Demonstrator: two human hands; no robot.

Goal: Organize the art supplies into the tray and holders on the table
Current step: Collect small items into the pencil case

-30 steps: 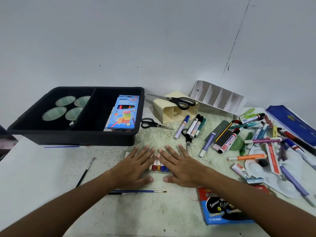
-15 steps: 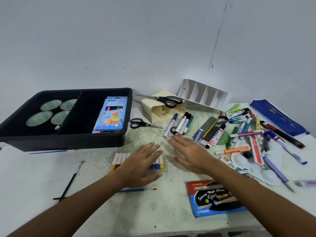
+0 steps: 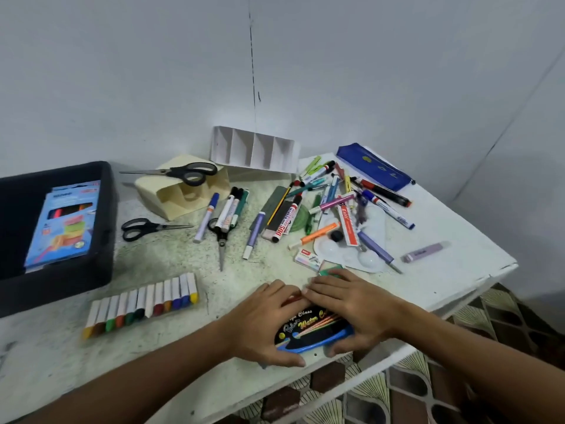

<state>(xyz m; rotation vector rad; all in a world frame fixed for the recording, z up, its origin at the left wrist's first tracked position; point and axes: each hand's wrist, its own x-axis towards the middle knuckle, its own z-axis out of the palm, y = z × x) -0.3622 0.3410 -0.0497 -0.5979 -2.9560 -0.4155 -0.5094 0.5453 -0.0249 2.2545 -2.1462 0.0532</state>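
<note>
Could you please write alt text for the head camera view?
Both hands, left and right, grip a paint box at the table edge. Crayons lie left of them, pens and scissors behind, a black tray far left.

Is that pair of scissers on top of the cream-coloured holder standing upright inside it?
No, the scissors lie flat across the top of the cream holder, which itself lies tipped on its side on the table.

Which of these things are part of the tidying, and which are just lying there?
In the job:
watercolour box, under both hands
crayons
black tray
cream holder
white divider
markers
scissors

Lying about:
patterned floor
wall
</note>
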